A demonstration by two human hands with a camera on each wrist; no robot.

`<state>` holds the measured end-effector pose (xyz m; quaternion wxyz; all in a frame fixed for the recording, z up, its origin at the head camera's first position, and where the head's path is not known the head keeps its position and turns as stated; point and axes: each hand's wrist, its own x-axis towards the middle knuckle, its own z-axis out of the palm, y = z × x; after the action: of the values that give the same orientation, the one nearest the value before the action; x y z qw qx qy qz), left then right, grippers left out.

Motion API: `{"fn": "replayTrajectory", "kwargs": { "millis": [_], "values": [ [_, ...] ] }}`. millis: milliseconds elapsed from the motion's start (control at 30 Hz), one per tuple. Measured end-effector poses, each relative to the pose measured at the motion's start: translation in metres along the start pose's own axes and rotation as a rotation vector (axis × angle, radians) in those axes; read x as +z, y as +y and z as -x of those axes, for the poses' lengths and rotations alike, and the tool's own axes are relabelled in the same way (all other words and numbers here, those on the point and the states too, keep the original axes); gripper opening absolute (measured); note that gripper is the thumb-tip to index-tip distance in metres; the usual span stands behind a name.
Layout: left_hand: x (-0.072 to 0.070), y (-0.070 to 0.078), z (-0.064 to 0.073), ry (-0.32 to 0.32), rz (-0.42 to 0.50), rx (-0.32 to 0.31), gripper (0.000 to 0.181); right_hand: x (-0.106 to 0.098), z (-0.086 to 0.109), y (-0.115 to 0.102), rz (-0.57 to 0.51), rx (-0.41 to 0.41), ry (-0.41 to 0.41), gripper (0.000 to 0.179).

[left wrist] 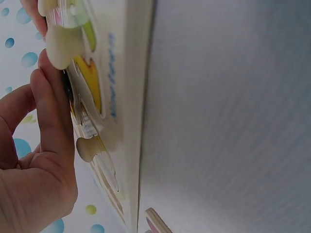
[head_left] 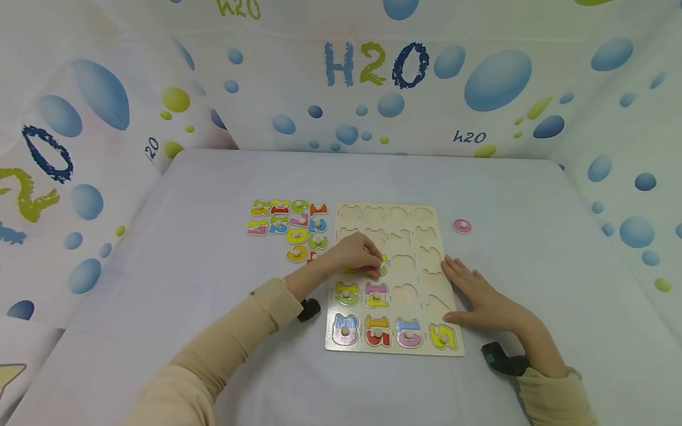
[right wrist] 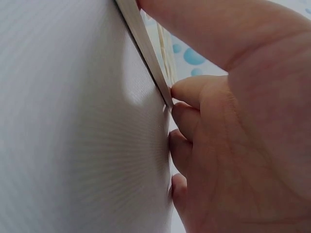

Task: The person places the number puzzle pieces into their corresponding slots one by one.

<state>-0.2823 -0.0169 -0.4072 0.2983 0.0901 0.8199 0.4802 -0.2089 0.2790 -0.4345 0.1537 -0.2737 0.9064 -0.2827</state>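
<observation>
A wooden number puzzle board lies on the table, with colourful knobbed number pieces set in its lower rows. My left hand is over the third row from the bottom, its fingertips pinching a yellow-green number piece mostly hidden by the fingers. In the left wrist view the left hand has bent fingers close against the board's face, near wooden knobs. My right hand lies with fingers spread along the board's right edge. In the right wrist view its fingertips touch that edge.
Left of the board lies a group of several loose number pieces. A single pink oval piece sits on the table right of the board. Recesses show in the board's upper and right parts. Behind the table hangs a bubble-patterned cloth.
</observation>
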Motion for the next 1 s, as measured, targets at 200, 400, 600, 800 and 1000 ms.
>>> {"fn": "replayTrajectory", "kwargs": {
  "millis": [200, 400, 600, 800, 1000],
  "values": [
    [0.003, 0.001, 0.001, 0.039, -0.044, -0.009, 0.011, -0.001, 0.001, 0.000, -0.008, -0.008, 0.004, 0.097],
    [0.007, 0.001, 0.000, 0.055, -0.059, -0.001, 0.009, 0.000, 0.002, 0.001, -0.005, -0.007, 0.007, 0.097],
    [0.003, 0.000, 0.008, 0.024, 0.130, -0.032, 0.012, 0.001, 0.001, -0.002, -0.015, -0.007, 0.006, 0.097],
    [0.005, -0.003, 0.007, 0.047, 0.209, -0.070, 0.009, 0.000, 0.000, -0.003, -0.015, -0.006, 0.008, 0.097],
    [0.003, -0.004, 0.011, 0.058, 0.052, 0.000, 0.021, 0.000, 0.000, -0.003, -0.014, 0.002, 0.004, 0.098]
  ]
}}
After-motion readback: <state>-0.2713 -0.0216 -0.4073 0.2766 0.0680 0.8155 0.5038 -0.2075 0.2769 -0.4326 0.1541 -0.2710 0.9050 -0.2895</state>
